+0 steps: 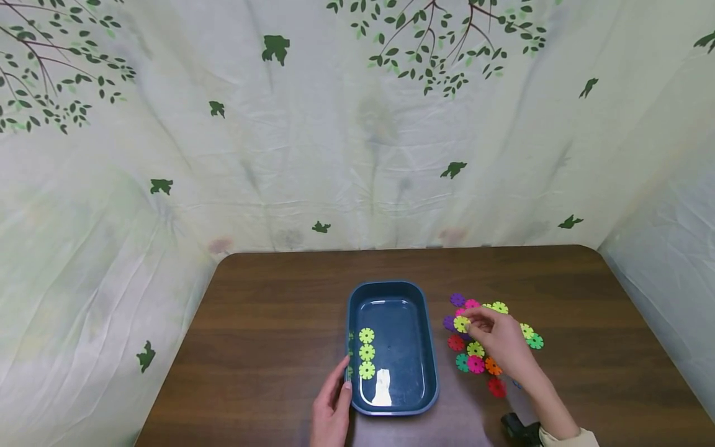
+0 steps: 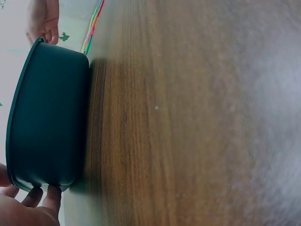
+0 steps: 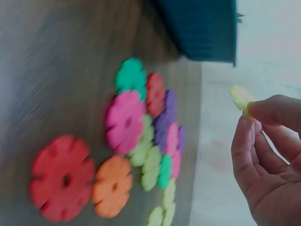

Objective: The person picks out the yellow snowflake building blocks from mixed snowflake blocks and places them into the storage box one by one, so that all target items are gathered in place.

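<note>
A yellow-green flower-shaped plastic disc (image 3: 241, 96) is pinched between the thumb and fingertips of my right hand (image 1: 499, 340), raised above a spread of similar discs. My left hand (image 1: 331, 410) grips the near left side of a deep blue tray (image 1: 410, 406), thumb by the rim and fingers against the outer wall (image 2: 47, 117). Inside the tray, three yellow-green flower discs (image 1: 367, 352) lie in a row along the left side. Part of the spread is hidden beneath my right hand in the head view.
Right of the tray lie loose flower discs: red (image 1: 496, 388), orange (image 1: 493, 366), pink (image 1: 476, 364), teal (image 1: 462, 362), purple (image 1: 457, 300) and several yellow-green ones. They rest on a brown wooden table (image 1: 268, 323). A leaf-printed white cloth (image 1: 335, 136) hangs behind.
</note>
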Demonstrator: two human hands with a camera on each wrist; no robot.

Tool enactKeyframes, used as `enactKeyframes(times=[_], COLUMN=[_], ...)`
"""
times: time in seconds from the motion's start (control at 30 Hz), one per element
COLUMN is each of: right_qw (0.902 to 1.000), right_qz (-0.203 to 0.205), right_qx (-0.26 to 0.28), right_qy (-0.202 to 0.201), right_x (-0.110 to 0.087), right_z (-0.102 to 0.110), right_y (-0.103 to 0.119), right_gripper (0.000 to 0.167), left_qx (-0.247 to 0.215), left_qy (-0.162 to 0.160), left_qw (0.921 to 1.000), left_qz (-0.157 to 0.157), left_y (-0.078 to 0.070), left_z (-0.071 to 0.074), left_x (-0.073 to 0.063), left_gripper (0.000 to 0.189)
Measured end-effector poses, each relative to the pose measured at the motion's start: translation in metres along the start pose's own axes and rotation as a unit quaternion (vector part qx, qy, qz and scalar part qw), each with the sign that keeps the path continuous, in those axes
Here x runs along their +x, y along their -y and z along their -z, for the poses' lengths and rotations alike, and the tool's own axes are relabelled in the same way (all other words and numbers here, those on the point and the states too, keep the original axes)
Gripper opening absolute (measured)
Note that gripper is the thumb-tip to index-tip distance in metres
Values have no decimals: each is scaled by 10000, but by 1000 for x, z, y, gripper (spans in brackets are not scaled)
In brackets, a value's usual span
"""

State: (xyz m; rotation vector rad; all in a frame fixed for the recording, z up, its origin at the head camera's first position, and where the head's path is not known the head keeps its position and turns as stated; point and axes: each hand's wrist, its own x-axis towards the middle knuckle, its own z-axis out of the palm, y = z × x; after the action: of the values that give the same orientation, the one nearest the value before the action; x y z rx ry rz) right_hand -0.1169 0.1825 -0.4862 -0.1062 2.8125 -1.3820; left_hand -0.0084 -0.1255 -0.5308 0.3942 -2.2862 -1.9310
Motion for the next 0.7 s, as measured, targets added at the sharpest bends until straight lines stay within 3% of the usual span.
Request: enactKeyframes(times=[0.43, 0.7], right_qw=[9973, 9967], right_qz=[38, 116], right_qx=[715, 749], right_qy=[146, 275], right_x=[12, 21], right_z=[-18, -34], right_y=[37, 57], right_gripper=[19, 18], left_qx=[146, 119], left_qy=[-90, -81], left_qw=[9998, 9998], left_qz=[82, 102], left_y=[0, -3], left_z=[-1, -1], left_x=[0, 0], left_gripper=[43, 42])
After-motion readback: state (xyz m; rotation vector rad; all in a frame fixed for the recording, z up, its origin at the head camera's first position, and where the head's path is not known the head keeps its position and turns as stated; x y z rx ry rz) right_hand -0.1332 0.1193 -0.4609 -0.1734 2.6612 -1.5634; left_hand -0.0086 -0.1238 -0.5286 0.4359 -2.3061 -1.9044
